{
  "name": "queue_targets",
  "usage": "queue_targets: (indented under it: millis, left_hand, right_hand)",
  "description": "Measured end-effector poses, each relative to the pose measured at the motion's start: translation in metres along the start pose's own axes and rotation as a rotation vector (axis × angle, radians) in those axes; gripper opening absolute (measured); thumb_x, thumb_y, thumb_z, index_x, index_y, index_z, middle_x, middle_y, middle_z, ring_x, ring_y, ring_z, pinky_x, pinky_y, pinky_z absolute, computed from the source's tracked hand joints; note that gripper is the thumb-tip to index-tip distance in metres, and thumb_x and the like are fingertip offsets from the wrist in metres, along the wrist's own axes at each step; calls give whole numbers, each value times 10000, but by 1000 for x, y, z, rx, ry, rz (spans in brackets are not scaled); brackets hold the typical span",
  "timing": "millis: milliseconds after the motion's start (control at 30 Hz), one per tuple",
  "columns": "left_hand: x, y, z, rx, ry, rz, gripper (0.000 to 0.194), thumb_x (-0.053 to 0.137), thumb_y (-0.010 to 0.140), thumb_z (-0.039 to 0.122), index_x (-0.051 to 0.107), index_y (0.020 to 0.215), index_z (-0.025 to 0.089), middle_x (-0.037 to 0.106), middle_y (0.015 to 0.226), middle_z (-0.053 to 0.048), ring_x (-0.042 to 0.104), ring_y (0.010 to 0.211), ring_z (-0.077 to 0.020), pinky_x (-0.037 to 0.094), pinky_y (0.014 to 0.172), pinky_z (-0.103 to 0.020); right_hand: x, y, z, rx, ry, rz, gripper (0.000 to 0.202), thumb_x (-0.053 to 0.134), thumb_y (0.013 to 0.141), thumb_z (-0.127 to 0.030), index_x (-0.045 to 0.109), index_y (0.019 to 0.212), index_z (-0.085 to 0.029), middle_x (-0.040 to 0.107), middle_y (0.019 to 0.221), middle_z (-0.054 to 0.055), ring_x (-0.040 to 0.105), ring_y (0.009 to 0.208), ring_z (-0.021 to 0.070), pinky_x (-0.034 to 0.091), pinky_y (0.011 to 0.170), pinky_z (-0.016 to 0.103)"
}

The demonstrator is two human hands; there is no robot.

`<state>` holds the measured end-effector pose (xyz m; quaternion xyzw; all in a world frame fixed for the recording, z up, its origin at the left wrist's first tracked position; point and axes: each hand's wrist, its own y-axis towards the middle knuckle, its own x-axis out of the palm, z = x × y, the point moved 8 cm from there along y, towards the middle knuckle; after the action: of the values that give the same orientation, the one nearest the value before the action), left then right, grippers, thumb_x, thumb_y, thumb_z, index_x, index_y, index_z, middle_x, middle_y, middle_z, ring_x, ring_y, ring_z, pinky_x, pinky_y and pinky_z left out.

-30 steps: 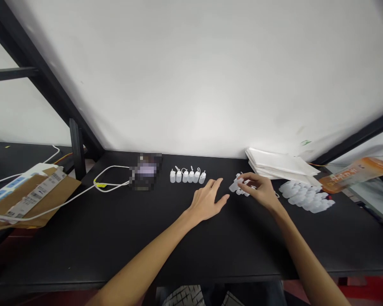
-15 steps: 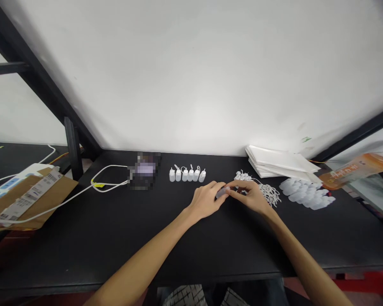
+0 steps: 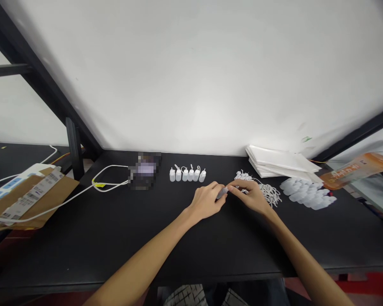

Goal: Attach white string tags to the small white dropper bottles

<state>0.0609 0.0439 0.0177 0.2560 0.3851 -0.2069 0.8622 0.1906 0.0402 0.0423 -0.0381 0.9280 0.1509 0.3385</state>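
Note:
My left hand (image 3: 207,199) is closed round a small translucent plastic bottle (image 3: 222,193), which lies tilted with its neck toward the right. The fingers of my right hand (image 3: 249,194) pinch at the bottle's neck end; any small part between them is hidden. Behind my left hand stands a row of several small white squeeze bottles (image 3: 185,174) with nozzle tops, some with little strap caps. Just beyond my right hand are a heap of small white caps (image 3: 242,174) and a tangle of white strap pieces (image 3: 270,194).
To the right lie several translucent bottles (image 3: 308,194), a stack of white sheets (image 3: 279,163) and an orange-labelled drink bottle (image 3: 359,169). At left are a white cable (image 3: 110,166), a blurred-out object (image 3: 145,171) and a cardboard package (image 3: 35,195) on the black table (image 3: 115,242).
Both hands stay at nearly the same spot. My right fingers have shifted slightly at the neck of the bottle, which has turned a little in my left hand.

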Motion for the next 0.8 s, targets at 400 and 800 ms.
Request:
queue_targets:
  millis: [400, 800]
  left_hand:
    - [-1, -1, 2, 33, 24, 11, 238, 486, 916, 329, 613, 1075, 205, 654, 953, -13, 638, 755, -149, 433, 594, -255]
    - [-5, -3, 8, 58, 89, 21, 202, 479, 900, 311, 603, 1021, 207, 663, 945, -7, 634, 721, -146, 398, 568, -251]
  right_hand:
    - [-5, -1, -1, -10, -2, 47, 240, 621, 858, -401, 718, 768, -201, 723, 773, 34, 633, 697, 169, 484, 619, 279]
    - [-16, -3, -2, -26, 10, 145, 239, 637, 842, -414, 718, 764, -204, 720, 767, 32, 641, 693, 175, 500, 639, 295]
